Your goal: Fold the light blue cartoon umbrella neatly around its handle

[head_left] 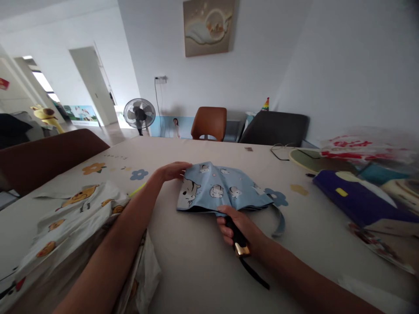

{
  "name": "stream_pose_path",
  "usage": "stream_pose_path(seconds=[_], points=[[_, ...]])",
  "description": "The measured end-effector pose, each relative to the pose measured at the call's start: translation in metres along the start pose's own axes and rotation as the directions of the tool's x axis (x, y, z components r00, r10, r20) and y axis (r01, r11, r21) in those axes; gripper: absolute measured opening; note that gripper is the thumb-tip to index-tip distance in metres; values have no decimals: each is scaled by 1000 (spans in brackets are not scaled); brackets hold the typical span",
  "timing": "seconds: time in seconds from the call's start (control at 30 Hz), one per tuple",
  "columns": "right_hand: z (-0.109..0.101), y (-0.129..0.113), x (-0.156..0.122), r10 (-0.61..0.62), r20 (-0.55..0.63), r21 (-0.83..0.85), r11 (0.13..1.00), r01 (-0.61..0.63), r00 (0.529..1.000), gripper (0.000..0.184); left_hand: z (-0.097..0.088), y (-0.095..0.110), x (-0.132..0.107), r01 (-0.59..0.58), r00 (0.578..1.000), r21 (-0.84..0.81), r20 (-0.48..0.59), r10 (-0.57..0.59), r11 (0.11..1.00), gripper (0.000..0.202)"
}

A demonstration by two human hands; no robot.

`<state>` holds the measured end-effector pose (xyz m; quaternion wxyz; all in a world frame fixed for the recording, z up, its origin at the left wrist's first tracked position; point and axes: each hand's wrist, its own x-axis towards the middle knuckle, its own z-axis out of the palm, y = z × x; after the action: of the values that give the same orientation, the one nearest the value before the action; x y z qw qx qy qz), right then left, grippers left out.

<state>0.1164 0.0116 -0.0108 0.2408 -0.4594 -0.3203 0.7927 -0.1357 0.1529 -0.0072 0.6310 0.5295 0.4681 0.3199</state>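
Nearest: crumpled white fabric with yellow-brown cartoon prints (81,213), bunched on the pale tablecloth (190,270), partly behind the left forearm. Near centre, right hand (246,226) with fingers clamped round a black handle with a gold-coloured end cap (238,235); thumb laid along its upper end, at the canopy hem. Thin black wrist cord (255,274) trails from the cap.

Just beyond: pale blue folding umbrella of thin cloth (216,187), low over mid-table, handle towards the wearer. Left hand (175,171) at its far left edge, fingers close together; whether they pinch the cloth, cannot tell.

Handling (judgement): step appears to be arranging the canopy panels. Best to hold the handle steady as pivot, draw each panel out flat by its edge, and lay them all the same way round; tugging hard could crease the cloth or strain the ribs.

Appearance: black-outlined white cartoon animals on blue; panels loose, spread fan-like, layered at the lower right hem. Matching blue closing strap (279,222) hangs unfastened at right.

Farther: thin-framed eyeglasses (279,152) at right; brown chair (209,122) beyond the table; black standing fan (139,114); framed shell picture (209,28) on the wall.
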Motion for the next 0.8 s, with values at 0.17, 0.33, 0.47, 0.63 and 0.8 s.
stream_pose_path(seconds=[0.17, 0.33, 0.47, 0.63, 0.8], points=[[-1, 1, 3, -4, -2, 33, 999, 4, 1000, 27, 23, 0, 9, 71, 997, -151, 24, -68, 986, 37], [-2, 1, 5, 13, 4, 8, 1000, -13, 1000, 28, 15, 4, 5, 150, 988, 37, -26, -149, 988, 40], [1, 0, 1, 2, -15, -22, 1000, -3, 1000, 29, -1, 3, -1, 122, 993, 107, -9, -122, 987, 38], [7, -4, -4, 44, -33, -28, 999, -45, 998, 30, -9, -2, -4, 79, 995, 141, 41, -86, 987, 35], [6, -5, -4, 59, -14, -29, 998, -60, 998, 29, -14, -4, -3, 85, 995, 144, 47, -93, 986, 29]])
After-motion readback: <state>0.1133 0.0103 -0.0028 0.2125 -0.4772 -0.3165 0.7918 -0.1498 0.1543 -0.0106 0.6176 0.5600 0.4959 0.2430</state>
